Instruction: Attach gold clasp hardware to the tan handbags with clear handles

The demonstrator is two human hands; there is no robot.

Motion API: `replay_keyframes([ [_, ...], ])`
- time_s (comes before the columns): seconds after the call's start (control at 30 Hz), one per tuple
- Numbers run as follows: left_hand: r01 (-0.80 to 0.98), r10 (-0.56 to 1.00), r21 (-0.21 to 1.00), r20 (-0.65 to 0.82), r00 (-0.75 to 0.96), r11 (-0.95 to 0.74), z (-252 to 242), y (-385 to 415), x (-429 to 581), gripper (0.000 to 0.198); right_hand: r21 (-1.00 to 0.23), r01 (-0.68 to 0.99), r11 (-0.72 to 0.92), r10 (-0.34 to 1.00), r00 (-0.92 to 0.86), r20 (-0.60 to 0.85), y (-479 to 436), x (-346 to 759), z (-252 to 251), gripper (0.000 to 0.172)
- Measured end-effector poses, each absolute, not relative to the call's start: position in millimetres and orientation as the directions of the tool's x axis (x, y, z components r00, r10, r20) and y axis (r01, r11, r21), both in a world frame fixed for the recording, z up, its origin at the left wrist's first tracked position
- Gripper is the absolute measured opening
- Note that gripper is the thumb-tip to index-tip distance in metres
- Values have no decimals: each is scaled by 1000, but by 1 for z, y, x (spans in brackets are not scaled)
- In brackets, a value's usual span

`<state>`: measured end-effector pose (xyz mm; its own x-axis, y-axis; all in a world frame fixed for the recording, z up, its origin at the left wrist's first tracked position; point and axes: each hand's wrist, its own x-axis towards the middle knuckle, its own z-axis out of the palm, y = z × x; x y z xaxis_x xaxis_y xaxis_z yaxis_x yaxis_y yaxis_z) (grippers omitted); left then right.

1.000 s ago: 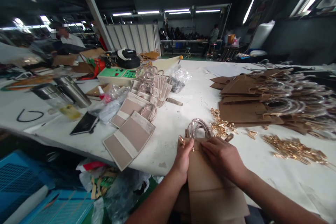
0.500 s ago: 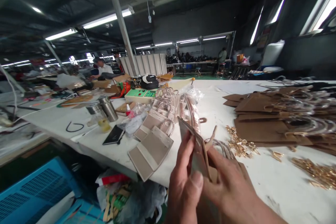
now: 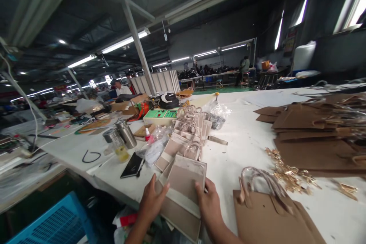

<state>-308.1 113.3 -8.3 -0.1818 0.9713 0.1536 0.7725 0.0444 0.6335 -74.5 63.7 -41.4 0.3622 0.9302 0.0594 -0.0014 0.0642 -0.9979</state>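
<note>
My left hand (image 3: 153, 200) and my right hand (image 3: 210, 204) hold a flat beige-grey handbag (image 3: 187, 179) by its two sides. A pale band crosses the bag, and its lower end reaches past the front table edge. Each thumb lies on top; the other fingers are partly hidden at the edges. Under and behind it are similar bags (image 3: 173, 146) with looped, plastic-wrapped handles, lying overlapped in a row. To the right of my right hand lies a brown handbag (image 3: 265, 219) with its wrapped handles pointing away from me.
Brown bag pieces (image 3: 311, 152) are stacked at right, beside gold metal fittings (image 3: 288, 171). At left are a steel flask (image 3: 126, 134), a jar of yellow liquid (image 3: 121, 152) and a black phone-like slab (image 3: 132, 166). A green-faced control box (image 3: 160, 115) stands behind. A blue crate (image 3: 60, 221) is below.
The bag that was upright between my hands is lowered flat onto the row at left. Both hands have moved left and apart. The brown bag at right has come into clear view.
</note>
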Motion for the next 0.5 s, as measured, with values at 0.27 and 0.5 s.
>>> replay_keyframes([
  [0.27, 889, 974, 450, 227, -20, -86, -12, 137, -291, 74, -988, -154, 26, 989, 146, 4, 62, -73, -37, 64],
  [0.5, 527, 946, 842, 254, -203, -113, 4, 135, -285, 63, -942, 18, 334, 926, 183, 332, 91, -88, 19, 36],
])
